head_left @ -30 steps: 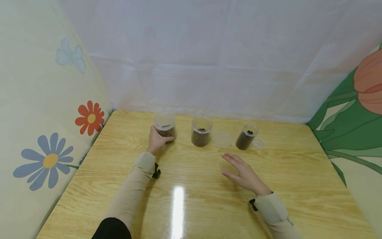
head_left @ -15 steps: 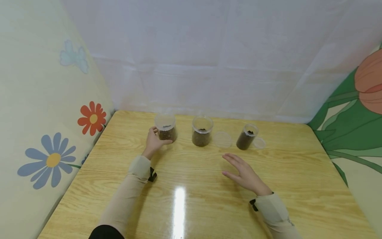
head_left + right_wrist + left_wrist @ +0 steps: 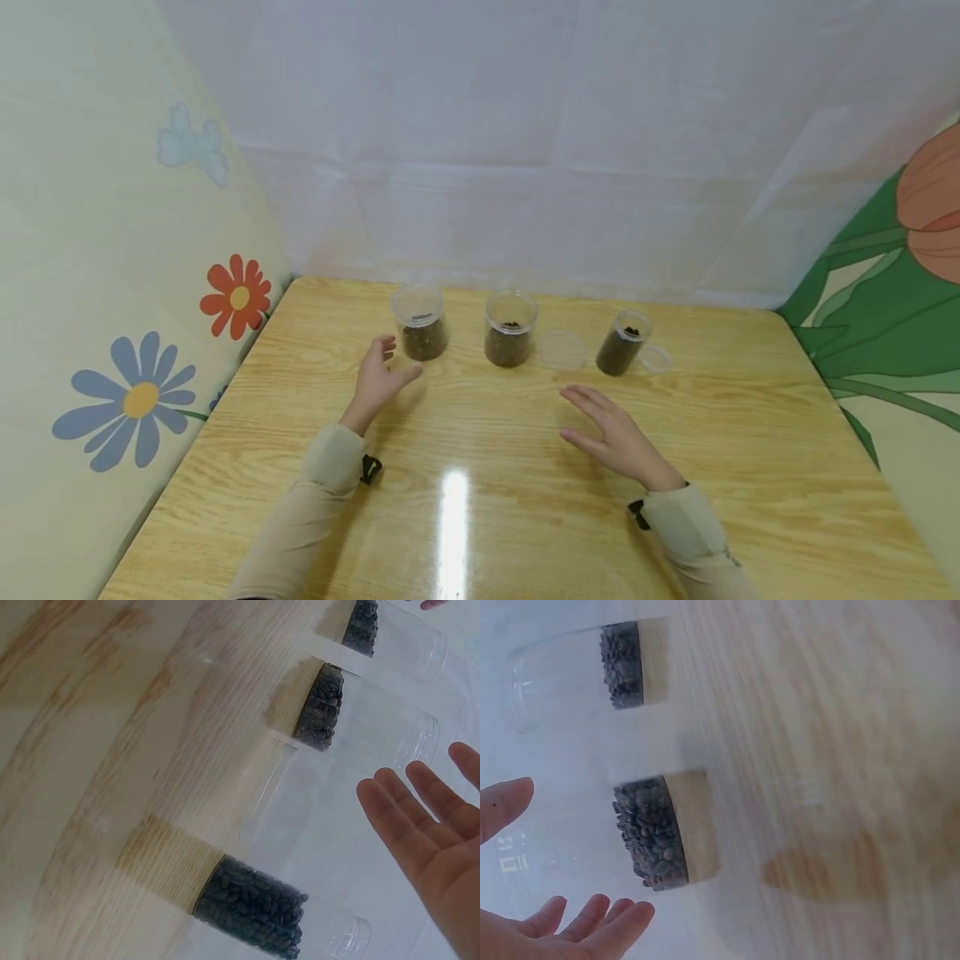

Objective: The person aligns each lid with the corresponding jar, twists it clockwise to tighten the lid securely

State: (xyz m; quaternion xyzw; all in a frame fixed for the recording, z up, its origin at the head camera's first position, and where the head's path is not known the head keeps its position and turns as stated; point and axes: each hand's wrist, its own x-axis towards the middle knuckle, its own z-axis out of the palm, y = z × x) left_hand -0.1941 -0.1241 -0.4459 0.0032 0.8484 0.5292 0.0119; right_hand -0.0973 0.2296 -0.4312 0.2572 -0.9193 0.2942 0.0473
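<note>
Three clear jars stand in a row near the back of the table, each partly filled with dark bean-like pieces. Just left of and in front of the left jar [image 3: 423, 337], my left hand [image 3: 377, 382] hovers apart from it, fingers spread and thumb out. The middle jar [image 3: 507, 343] and the narrower right jar [image 3: 618, 354] have open tops; whether the left jar is covered I cannot tell. In front of the right jar, my right hand [image 3: 617, 437] holds nothing, its fingers extended. The right wrist view shows all three jars beyond these fingers [image 3: 405, 817].
A clear round lid [image 3: 562, 351] lies flat between the middle and right jars. Beside the right jar lies a smaller clear lid [image 3: 656, 359]. White cloth [image 3: 495, 167] hangs behind the wooden table [image 3: 517, 517], with flower-printed panels [image 3: 112, 275] at the sides.
My left hand has let go of the left jar and drawn back toward me and to the left. The jar stays standing where it was. My right hand has hardly moved.
</note>
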